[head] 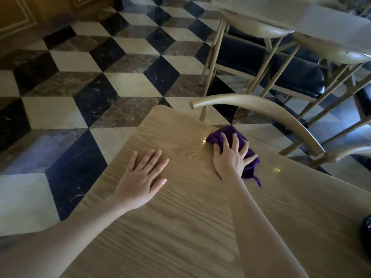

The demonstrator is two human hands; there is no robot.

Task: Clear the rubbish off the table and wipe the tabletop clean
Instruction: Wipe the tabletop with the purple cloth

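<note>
While the right hand [230,157] presses a purple cloth [236,149] flat vs the tabletop [180,217], fingers spread wide over it, the job looks well into the wiping stage. Cloth sits near the far edge of the table, a little in from the far rounded corner, w/ a loose tail trailing toward the right. Left hand [140,181] lies palm-down on bare wood nearer the left edge, fingers loosely fanned, holding nothing, prob. just bracing. No rubbish visible on the part of the table in view, so clearing seems done there. A dark object [366,233] at the right edge is cut off; can't tell what it is. Left to do, by my guess: wipe the near & right areas.
</note>
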